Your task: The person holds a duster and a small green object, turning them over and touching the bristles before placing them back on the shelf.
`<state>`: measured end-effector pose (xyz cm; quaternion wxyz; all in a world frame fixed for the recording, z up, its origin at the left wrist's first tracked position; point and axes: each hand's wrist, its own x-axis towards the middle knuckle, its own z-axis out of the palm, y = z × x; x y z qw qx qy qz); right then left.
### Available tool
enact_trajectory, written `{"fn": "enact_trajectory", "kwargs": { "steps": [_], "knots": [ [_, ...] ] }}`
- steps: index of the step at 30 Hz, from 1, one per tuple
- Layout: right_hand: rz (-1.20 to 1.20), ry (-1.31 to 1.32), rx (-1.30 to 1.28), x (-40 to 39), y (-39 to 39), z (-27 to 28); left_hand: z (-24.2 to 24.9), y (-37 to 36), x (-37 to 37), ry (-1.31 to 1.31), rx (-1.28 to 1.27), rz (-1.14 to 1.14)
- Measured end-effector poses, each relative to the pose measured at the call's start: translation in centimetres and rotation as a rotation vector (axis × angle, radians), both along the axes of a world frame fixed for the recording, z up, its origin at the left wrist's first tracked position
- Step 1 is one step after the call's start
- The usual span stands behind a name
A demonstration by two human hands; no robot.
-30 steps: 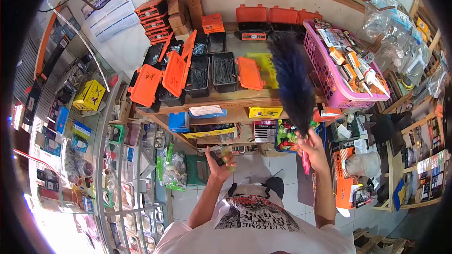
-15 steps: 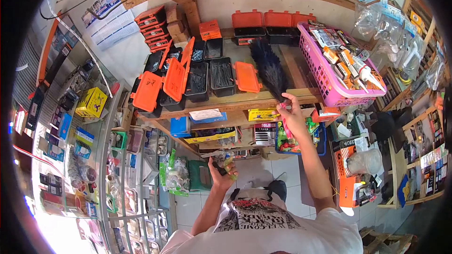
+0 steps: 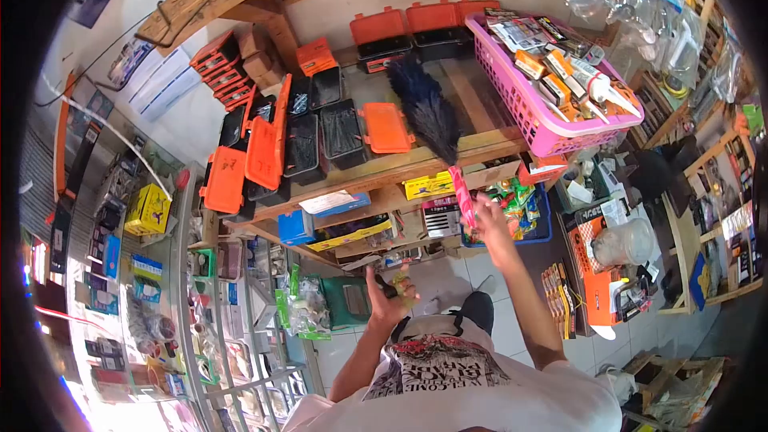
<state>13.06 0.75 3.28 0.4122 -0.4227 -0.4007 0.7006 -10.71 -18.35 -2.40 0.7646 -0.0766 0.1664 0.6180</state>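
Note:
A feather duster with black feathers lies across the wooden shelf top, its pink handle jutting over the front edge. My right hand is closed at the lower end of that handle, some fingers loosely extended. Lower down, in front of my body, my left hand is curled around a small dark object; its kind is hard to make out. Left of the feathers, several black boxes with orange lids hold nails or screws. A pink basket of boxed goods and tubes stands right of the duster.
Below the shelf top are a blue bin of colourful packets and a yellow box. Glass shelving rises at my left. A counter with an orange box and clear jar stands right. Plastic packs hang above.
My right hand has shifted from near the feathers down to the handle's lower end, baring more of the pink handle. The view has turned slightly; my left hand stays low.

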Motion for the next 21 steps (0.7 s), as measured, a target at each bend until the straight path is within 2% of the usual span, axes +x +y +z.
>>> {"fn": "enact_trajectory", "kwargs": {
  "steps": [2, 4, 7, 9, 10, 13, 17, 19, 21],
  "knots": [
    [0.071, -0.001, -0.050, 1.3, -3.5, -3.7, -2.5, 0.9, 0.5, 0.048, -0.068, -0.051],
    [0.280, -0.093, -0.323, 2.2, -8.8, -8.8, -3.3, 2.0, 2.3, 0.178, -0.100, -0.105],
    [0.332, 0.054, -0.340, 2.2, -13.9, -8.7, -2.4, 4.6, 5.6, 0.509, -0.009, -0.204],
    [0.203, 0.259, -0.392, 2.2, -14.4, -8.1, -3.0, 5.4, 7.3, 0.742, 0.135, -0.281],
    [0.136, 0.360, -0.417, 2.5, -14.6, -8.0, -4.4, 5.9, 7.9, 1.319, 0.469, -0.256],
    [0.113, 0.410, -0.400, 3.8, -14.3, -9.3, -5.8, 8.2, 10.2, 1.287, 0.411, -0.481],
    [-0.034, 0.437, -0.406, 6.0, -13.7, -9.4, -3.3, 12.6, 12.1, 1.359, 0.788, -0.572],
    [-0.120, 0.365, -0.439, 6.9, -13.3, -8.6, -4.6, 17.6, 12.2, 1.068, 0.617, -0.669],
    [-0.167, 0.327, -0.473, 8.7, -13.0, -9.3, 0.2, 22.4, 12.9, 1.360, 0.493, -0.566]
  ]
}}
